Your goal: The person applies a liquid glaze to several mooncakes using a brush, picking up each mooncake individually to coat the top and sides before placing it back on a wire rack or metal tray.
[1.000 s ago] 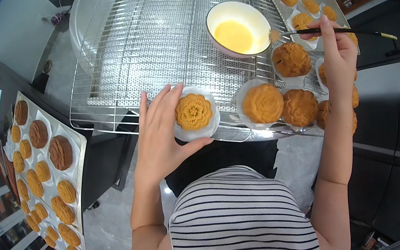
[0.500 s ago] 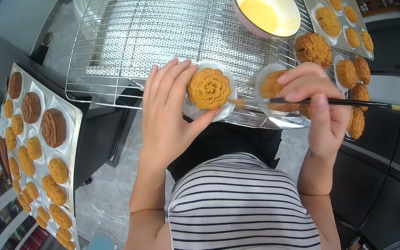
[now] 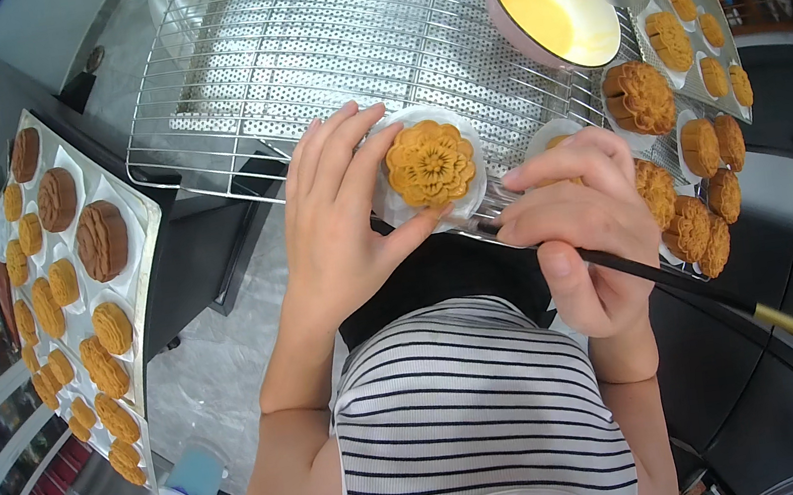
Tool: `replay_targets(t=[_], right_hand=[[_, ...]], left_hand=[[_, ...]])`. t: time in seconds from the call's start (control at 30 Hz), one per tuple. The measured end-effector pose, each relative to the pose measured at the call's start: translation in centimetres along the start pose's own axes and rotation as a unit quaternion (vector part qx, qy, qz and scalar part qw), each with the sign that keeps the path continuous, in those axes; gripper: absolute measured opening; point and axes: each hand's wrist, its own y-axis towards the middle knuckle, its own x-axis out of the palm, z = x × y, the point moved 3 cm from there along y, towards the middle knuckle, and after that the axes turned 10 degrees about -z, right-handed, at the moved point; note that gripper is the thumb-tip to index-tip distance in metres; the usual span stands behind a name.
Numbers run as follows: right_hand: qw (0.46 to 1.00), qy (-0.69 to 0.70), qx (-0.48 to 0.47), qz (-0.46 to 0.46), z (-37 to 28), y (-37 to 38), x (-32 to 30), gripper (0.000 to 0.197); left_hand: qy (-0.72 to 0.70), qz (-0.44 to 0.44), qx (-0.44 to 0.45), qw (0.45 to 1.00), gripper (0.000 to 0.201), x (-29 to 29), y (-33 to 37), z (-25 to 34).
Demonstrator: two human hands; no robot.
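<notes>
A round, golden flower-patterned mooncake [image 3: 431, 165] sits on white paper [image 3: 465, 123] at the near edge of a wire rack [image 3: 215, 86]. My left hand [image 3: 327, 212] curves around its left side, with the thumb at the near side and the index finger by the far left edge. My right hand [image 3: 589, 227] grips a thin black brush [image 3: 666, 278] that slants down to the right. Its bristle end lies low beside the mooncake's near right side; whether it touches is hard to make out. Yellow liquid [image 3: 542, 18] fills the bottom of a white bowl [image 3: 518, 41] farther back.
Several browner mooncakes [image 3: 639, 98] stand on the rack's right side, partly behind my right hand. Beyond them is a tray [image 3: 744, 107] of more. At far left, another tray [image 3: 152, 219] holds golden and dark brown mooncakes. A bluish cup [image 3: 197, 479] stands below it.
My right hand has moved left and slightly nearer, bringing the brush to the mooncake's near side at a steeper slant. The view has shifted a little. My left hand stays around the mooncake.
</notes>
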Motion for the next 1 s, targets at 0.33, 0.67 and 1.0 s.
replay_targets(t=[0.33,0.67,1.0], right_hand=[[0.993,-0.081,0.016,0.082,0.8,0.7,-1.0,0.005],[0.986,-0.079,0.066,0.129,1.5,1.3,-1.1,0.009],[0.989,-0.021,0.116,0.088,1.4,2.5,-0.3,0.023]], left_hand=[[-0.004,0.006,0.008,1.0,0.067,-0.1,0.4,0.1],[-0.012,0.014,0.004,1.0,0.067,-0.1,0.5,0.1],[-0.01,0.013,0.004,1.0,0.066,0.0,0.6,0.2]])
